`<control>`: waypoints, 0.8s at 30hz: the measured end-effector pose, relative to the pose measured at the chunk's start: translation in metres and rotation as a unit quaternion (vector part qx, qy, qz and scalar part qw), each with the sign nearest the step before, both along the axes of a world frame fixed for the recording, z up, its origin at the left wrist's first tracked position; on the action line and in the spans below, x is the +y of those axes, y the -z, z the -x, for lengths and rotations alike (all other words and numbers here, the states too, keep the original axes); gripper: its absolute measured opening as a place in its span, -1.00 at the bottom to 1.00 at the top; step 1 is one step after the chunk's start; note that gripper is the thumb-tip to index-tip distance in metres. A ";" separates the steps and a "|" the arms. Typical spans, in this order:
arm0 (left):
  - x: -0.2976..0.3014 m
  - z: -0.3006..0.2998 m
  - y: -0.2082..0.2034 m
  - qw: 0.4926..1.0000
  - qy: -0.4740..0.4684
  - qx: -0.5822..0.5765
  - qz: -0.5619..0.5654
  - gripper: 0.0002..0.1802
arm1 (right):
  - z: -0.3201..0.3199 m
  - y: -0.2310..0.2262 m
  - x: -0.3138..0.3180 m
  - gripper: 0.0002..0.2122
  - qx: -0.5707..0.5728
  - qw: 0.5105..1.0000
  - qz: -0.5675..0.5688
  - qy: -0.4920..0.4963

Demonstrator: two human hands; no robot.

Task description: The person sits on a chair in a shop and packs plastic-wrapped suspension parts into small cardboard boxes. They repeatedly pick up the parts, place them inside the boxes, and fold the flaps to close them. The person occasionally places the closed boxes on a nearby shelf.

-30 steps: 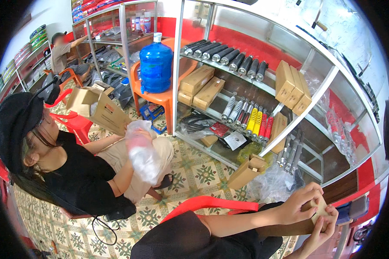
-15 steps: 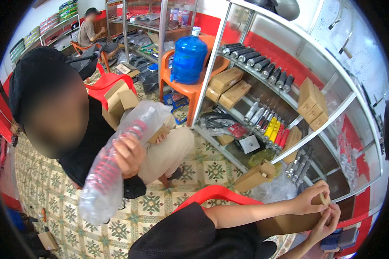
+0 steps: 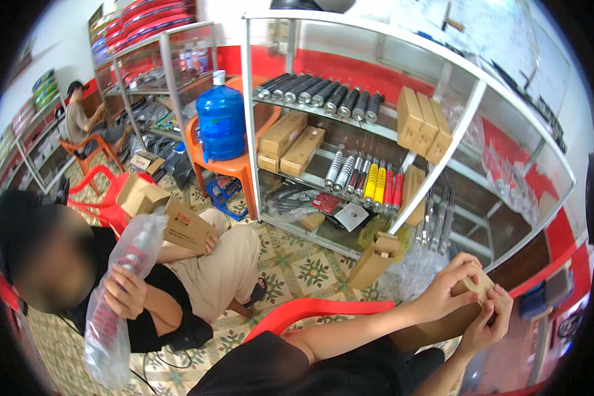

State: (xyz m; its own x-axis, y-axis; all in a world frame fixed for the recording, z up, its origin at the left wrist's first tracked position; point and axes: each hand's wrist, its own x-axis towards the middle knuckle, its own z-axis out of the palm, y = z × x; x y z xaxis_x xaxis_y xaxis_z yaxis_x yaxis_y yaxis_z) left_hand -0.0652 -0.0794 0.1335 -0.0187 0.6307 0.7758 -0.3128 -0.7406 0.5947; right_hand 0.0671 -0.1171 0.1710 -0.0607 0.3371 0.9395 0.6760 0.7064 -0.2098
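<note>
Two hands, my left hand point(image 3: 460, 285) and right hand point(image 3: 493, 320), pinch the end of a long brown cardboard box point(image 3: 435, 325), fingers bent in close. It's by the display shelf point(image 3: 249, 132). My left arm point(image 3: 369, 329) hides some of it; I can't see inside. Another person's box point(image 3: 190, 226) has red print.

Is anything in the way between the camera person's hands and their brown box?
No, nothing visible stands between them: the left hand and right hand both have fingers directly on one end of the cardboard box.
</note>
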 end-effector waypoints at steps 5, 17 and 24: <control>0.005 0.010 0.010 1.000 0.002 0.022 -0.008 -0.50 | 0.010 -0.001 -0.004 -0.73 -0.028 0.999 -0.006 -0.029; 0.009 0.017 0.010 1.000 0.004 0.012 0.006 -0.60 | 0.010 -0.003 0.006 -0.85 -0.050 0.997 0.004 -0.064; 0.025 0.021 0.010 1.000 -0.011 -0.024 -0.001 -0.58 | 0.014 0.004 0.025 -0.87 -0.078 0.995 0.010 -0.065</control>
State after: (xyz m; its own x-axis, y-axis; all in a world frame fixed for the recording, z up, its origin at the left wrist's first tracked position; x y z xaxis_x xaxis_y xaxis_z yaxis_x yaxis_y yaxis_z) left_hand -0.0865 -0.0544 0.1231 -0.0691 0.6290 0.7743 -0.3239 -0.7483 0.5789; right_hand 0.0530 -0.0922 0.1670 -0.2493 0.3358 0.9083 0.6043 0.7869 -0.1251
